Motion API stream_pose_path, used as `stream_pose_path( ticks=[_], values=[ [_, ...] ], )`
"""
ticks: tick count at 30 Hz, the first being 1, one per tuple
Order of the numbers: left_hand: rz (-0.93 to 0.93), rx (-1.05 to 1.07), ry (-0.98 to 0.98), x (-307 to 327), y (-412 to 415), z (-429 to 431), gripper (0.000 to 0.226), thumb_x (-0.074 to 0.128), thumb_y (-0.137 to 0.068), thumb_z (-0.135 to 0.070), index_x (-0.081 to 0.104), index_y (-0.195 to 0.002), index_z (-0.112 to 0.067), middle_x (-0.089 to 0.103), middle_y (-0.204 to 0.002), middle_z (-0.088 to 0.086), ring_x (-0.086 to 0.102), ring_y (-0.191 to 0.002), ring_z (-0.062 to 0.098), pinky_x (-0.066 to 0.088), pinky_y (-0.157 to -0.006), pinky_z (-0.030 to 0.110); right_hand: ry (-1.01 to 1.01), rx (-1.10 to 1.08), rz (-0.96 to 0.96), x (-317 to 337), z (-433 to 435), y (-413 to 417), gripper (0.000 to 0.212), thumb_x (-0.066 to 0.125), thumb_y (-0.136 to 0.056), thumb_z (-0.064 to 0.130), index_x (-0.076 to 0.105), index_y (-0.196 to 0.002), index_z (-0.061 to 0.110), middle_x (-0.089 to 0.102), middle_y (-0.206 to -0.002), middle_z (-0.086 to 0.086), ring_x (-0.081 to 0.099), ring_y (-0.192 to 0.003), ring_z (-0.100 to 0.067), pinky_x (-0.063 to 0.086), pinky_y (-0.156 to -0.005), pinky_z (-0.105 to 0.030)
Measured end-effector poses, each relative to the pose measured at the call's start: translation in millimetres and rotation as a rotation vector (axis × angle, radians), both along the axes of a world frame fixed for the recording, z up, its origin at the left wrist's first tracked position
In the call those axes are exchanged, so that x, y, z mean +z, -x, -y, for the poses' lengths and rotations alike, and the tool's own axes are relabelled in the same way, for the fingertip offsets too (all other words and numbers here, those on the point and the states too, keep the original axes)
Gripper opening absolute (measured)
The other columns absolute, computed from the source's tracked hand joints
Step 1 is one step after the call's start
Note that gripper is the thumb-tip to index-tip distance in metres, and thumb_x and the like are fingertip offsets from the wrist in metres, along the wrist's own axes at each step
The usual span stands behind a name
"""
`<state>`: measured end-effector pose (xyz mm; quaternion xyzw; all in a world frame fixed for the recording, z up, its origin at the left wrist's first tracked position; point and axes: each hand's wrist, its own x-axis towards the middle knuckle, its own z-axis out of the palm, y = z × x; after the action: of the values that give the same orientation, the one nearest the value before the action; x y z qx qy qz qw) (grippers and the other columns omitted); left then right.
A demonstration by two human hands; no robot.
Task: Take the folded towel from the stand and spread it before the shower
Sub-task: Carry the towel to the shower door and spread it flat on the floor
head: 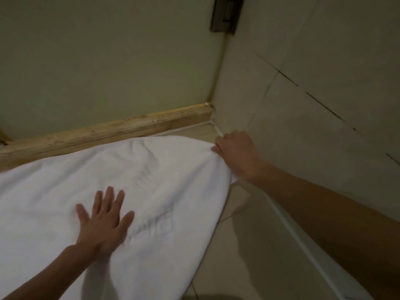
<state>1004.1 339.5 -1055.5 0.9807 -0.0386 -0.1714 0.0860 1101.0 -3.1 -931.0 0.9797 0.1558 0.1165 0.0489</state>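
Presses flat on the white towel (164, 167) with the left hand (104, 217), fingers straight and spread, gripping nothing. Has the towel unfolded on the tiled floor (249, 245), long axis running alongside the wooden sill (108, 135). Pinches its far right corner with the right hand (236, 154), fingers curled on cloth. Likely calls for a rightward pull from that nearer hand to flatten the creases

Towel (151, 180): white cloth, matt, soft nap, shallow creases across the middle.
Wooden beam (108, 133) at its far edge: pale bare wood, rough and scuffed, no gloss.
Floor tiles (249, 245): beige, smooth, faint sheen.
Right wall (303, 72): large pale tiles, smooth, matt, thin dark joints.
Far wall (108, 50): plain, smooth, matt.
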Motion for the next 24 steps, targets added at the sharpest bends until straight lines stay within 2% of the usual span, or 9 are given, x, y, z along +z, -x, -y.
stream_pose_path(
  ticks=[3,7,9,11,13,15,18,21,24],
  values=[
    [0.01,-0.08,0.029,15,-11,8,0.095,-0.014,-0.065,-0.083,-0.028,-0.141,-0.029,-0.032,-0.15,0.001,-0.028,-0.139,0.019,-0.018,-0.111,0.052,0.107,0.004,-0.025,-13,-4,6,0.021,0.053,-0.092,0.032,0.062,-0.091,0.013,0.066,-0.084,-0.012,0.058,-0.087,-0.033,0.039,-0.076,-0.04],
    [0.043,-0.298,0.008,46,-43,27,0.093,-0.014,-0.064,-0.085,-0.031,-0.14,-0.032,-0.032,-0.151,-0.002,-0.028,-0.14,0.018,-0.017,-0.113,0.047,0.106,-0.027,-0.014,-30,-7,15,0.019,0.068,-0.083,0.031,0.064,-0.082,0.012,0.063,-0.073,-0.008,0.06,-0.074,-0.03,0.046,-0.068,-0.036],
    [0.052,-0.412,-0.006,60,-62,43,0.081,-0.006,-0.073,-0.079,-0.032,-0.137,-0.038,-0.029,-0.153,-0.002,-0.026,-0.141,0.018,-0.016,-0.114,0.046,0.063,-0.033,-0.041,-38,-8,14,0.021,0.064,-0.086,0.032,0.063,-0.086,0.011,0.061,-0.081,-0.011,0.058,-0.078,-0.032,0.044,-0.07,-0.038],
    [0.062,-0.514,-0.019,70,-82,63,0.072,0.004,-0.083,-0.074,-0.032,-0.136,-0.042,-0.028,-0.154,-0.001,-0.024,-0.142,0.019,-0.015,-0.114,0.045,0.015,-0.065,-0.14,-44,-10,11,0.03,0.049,-0.094,0.038,0.06,-0.1,0.01,0.058,-0.099,-0.014,0.054,-0.09,-0.033,0.04,-0.078,-0.04],
    [0.063,-0.586,-0.038,72,-101,82,0.07,0.013,-0.09,-0.068,-0.032,-0.136,-0.042,-0.027,-0.155,0.0,-0.023,-0.143,0.02,-0.015,-0.113,0.045,-0.075,-0.13,-0.203,-50,-13,11,0.039,0.04,-0.096,0.043,0.058,-0.106,0.01,0.054,-0.11,-0.015,0.054,-0.095,-0.033,0.039,-0.081,-0.039],
    [0.054,-0.613,-0.05,69,-117,99,0.07,0.017,-0.092,-0.065,-0.028,-0.139,-0.04,-0.025,-0.156,0.001,-0.021,-0.144,0.021,-0.013,-0.114,0.046,-0.187,-0.185,-0.193,-54,-16,11,0.042,0.037,-0.097,0.043,0.06,-0.102,0.009,0.055,-0.11,-0.014,0.056,-0.093,-0.032,0.042,-0.078,-0.038],
    [0.045,-0.637,-0.093,56,-138,121,0.07,0.019,-0.093,-0.062,-0.028,-0.14,-0.038,-0.023,-0.157,0.002,-0.02,-0.144,0.023,-0.011,-0.114,0.048,-0.25,-0.22,-0.233,-54,-14,5,0.04,0.032,-0.1,0.036,0.062,-0.099,0.01,0.056,-0.105,-0.011,0.057,-0.094,-0.029,0.046,-0.075,-0.037],
    [0.044,-0.649,-0.117,41,-154,140,0.068,0.018,-0.095,-0.058,-0.024,-0.144,-0.036,-0.023,-0.157,0.004,-0.019,-0.145,0.025,-0.009,-0.114,0.05,-0.284,-0.254,-0.412,-51,-7,-10,0.034,0.037,-0.098,0.031,0.062,-0.102,0.008,0.051,-0.109,-0.013,0.055,-0.099,-0.031,0.044,-0.079,-0.035],
    [0.066,-0.585,-0.074,26,-164,156,0.07,0.013,-0.092,-0.062,-0.021,-0.146,-0.034,-0.023,-0.158,0.004,-0.017,-0.145,0.025,-0.008,-0.114,0.051,-0.377,-0.292,-0.591,-49,0,-25,0.033,0.051,-0.089,0.034,0.054,-0.109,0.007,0.046,-0.114,-0.014,0.051,-0.105,-0.033,0.043,-0.083,-0.035]
  ],
)
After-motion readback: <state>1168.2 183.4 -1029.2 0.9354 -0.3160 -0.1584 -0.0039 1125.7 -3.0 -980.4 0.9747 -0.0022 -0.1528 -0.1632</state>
